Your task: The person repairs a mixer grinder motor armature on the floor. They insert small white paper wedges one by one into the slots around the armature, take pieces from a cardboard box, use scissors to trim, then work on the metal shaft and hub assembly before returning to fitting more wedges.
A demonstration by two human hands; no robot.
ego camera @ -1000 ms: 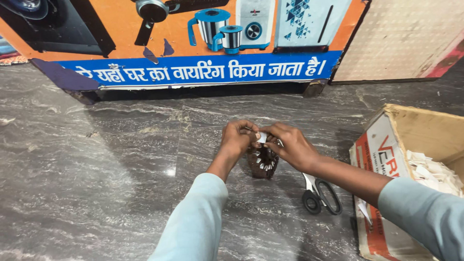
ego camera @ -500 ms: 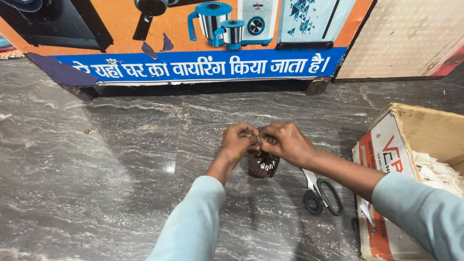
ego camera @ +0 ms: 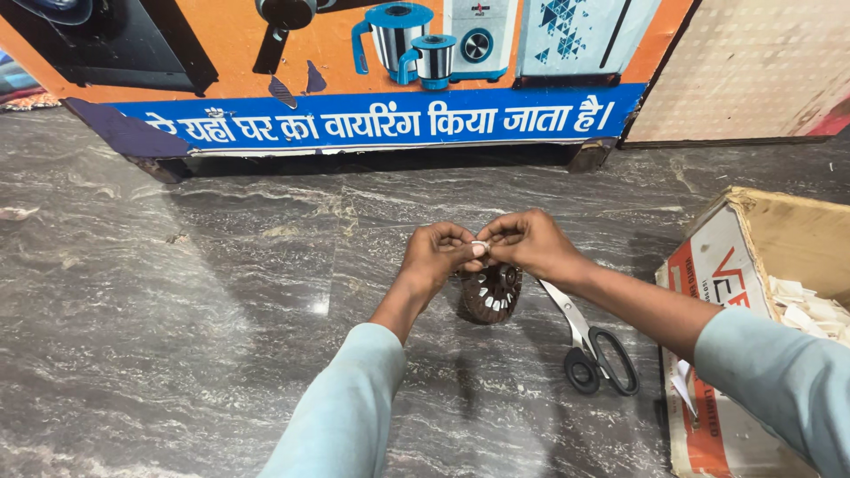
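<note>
Both hands, left (ego camera: 436,255) and right (ego camera: 529,242), pinch a white slip (ego camera: 479,244) above a brown slotted core (ego camera: 490,293).

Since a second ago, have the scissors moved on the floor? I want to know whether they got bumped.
No. The scissors lie as before, handles toward the person, beside the cardboard box; only the camera shifted slightly.

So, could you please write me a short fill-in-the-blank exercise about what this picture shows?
1. Both hands pinch a small ___ paper strip above the round brown part.
2. The scissors lie on the floor to the ___ of that part.
3. The cardboard box at the right edge holds paper ___.
4. The left hand and right hand meet at their ___.

Missing words: white; right; scraps; fingertips
</note>
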